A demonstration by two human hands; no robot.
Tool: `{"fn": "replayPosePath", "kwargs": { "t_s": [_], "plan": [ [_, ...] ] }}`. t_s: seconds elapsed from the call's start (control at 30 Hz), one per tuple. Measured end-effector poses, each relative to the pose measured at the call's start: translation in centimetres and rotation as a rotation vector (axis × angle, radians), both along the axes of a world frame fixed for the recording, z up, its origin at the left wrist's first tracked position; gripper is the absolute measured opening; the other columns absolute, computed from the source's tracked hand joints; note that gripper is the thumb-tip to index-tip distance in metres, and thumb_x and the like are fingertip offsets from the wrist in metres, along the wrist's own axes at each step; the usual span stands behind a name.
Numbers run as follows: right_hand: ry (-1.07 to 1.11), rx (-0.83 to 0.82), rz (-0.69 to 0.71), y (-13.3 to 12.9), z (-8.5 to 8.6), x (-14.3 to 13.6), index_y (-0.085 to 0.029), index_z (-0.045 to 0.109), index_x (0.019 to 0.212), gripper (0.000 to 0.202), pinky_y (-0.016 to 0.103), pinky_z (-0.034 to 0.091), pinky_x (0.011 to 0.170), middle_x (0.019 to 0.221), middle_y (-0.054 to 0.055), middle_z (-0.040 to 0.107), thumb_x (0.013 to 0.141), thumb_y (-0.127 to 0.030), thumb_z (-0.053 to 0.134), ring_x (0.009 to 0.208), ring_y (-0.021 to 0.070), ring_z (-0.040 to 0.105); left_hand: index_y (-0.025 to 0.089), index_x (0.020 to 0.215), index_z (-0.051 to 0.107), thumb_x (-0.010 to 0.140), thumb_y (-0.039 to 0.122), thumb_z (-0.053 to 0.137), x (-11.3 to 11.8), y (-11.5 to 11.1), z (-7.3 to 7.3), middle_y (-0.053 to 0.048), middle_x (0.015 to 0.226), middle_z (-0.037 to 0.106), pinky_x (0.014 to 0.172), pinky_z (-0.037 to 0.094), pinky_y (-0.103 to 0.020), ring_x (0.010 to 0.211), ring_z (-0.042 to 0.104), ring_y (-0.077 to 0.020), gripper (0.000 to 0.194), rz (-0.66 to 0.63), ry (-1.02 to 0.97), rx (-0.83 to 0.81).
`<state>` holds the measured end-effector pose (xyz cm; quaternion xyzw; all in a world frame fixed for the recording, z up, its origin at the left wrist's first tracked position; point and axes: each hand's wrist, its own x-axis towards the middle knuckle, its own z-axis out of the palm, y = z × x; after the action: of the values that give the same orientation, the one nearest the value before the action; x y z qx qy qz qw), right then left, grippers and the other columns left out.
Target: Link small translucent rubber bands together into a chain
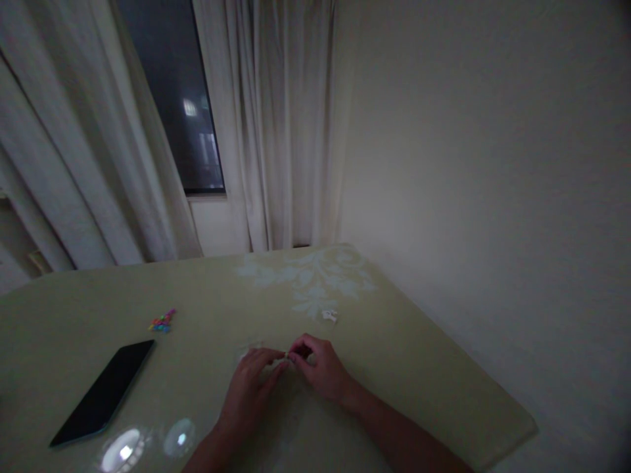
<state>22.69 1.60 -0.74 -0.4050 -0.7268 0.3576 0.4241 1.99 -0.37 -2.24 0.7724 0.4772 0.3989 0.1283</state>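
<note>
Both hands meet low over the middle of the table. My left hand (249, 387) is closed, its thumb and forefinger coming together toward the right. Facing it, my right hand (323, 369) pinches with thumb and forefinger, the fingertips almost touching those of the left. A tiny yellowish piece (286, 355) shows between the two sets of fingertips; its kind is too small to tell. Just behind the left hand lies something thin and clear, like plastic film (252, 345). Beyond the right hand rests a small white piece (330, 316).
A little heap of brightly coloured small pieces (162, 322) lies to the left on the table (207, 295). Nearer is a dark flat tablet-like device (106, 391). Lamp light reflects off the front left surface. A wall (473, 197) borders the right side; curtains (276, 131) hang behind.
</note>
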Motion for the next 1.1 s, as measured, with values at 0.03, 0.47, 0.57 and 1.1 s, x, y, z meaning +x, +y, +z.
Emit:
{"fn": "replayPosePath", "kwargs": {
  "t_s": [0.03, 0.47, 0.57, 1.1],
  "plan": [
    [0.001, 0.006, 0.012, -0.3, 0.1, -0.2, -0.018, 0.071, 0.093, 0.009, 0.025, 0.051, 0.07, 0.082, 0.002, 0.072, 0.092, -0.025, 0.066, 0.076, 0.0154, 0.066, 0.027, 0.101, 0.078, 0.097, 0.037, 0.062, 0.2, -0.2, 0.2, -0.005, 0.093, 0.079, 0.08, 0.059, -0.036, 0.088, 0.073, -0.0245, 0.019, 0.003, -0.037, -0.03],
    [-0.246, 0.102, -0.218, 1.0, -0.1, 1.1, -0.019, 0.063, 0.091, 0.003, 0.027, 0.047, 0.074, 0.084, 0.003, 0.069, 0.092, -0.017, 0.061, 0.077, 0.0162, 0.062, 0.025, 0.094, 0.079, 0.091, 0.036, 0.064, 0.2, -0.1, 0.4, -0.006, 0.088, 0.08, 0.076, 0.061, -0.036, 0.08, 0.074, -0.0243, 0.019, 0.036, -0.155, -0.07],
    [-0.433, 0.131, -0.304, 1.8, -0.2, 2.0, -0.019, 0.066, 0.092, 0.008, 0.031, 0.047, 0.083, 0.091, 0.005, 0.069, 0.092, -0.012, 0.061, 0.086, 0.0195, 0.063, 0.025, 0.096, 0.078, 0.092, 0.038, 0.063, 0.1, -0.1, 0.4, -0.007, 0.091, 0.08, 0.076, 0.062, -0.036, 0.082, 0.075, -0.0241, 0.02, 0.046, -0.203, -0.081],
    [-0.65, 0.195, -0.06, 1.2, -0.7, 1.0, -0.016, 0.072, 0.093, 0.005, 0.032, 0.045, 0.09, 0.102, 0.007, 0.064, 0.093, -0.018, 0.068, 0.1, 0.0206, 0.057, 0.024, 0.089, 0.073, 0.092, 0.045, 0.065, 0.1, -0.1, 1.0, -0.003, 0.08, 0.075, 0.069, 0.056, -0.031, 0.073, 0.069, -0.0216, 0.023, 0.11, -0.311, -0.069]
  ]
}}
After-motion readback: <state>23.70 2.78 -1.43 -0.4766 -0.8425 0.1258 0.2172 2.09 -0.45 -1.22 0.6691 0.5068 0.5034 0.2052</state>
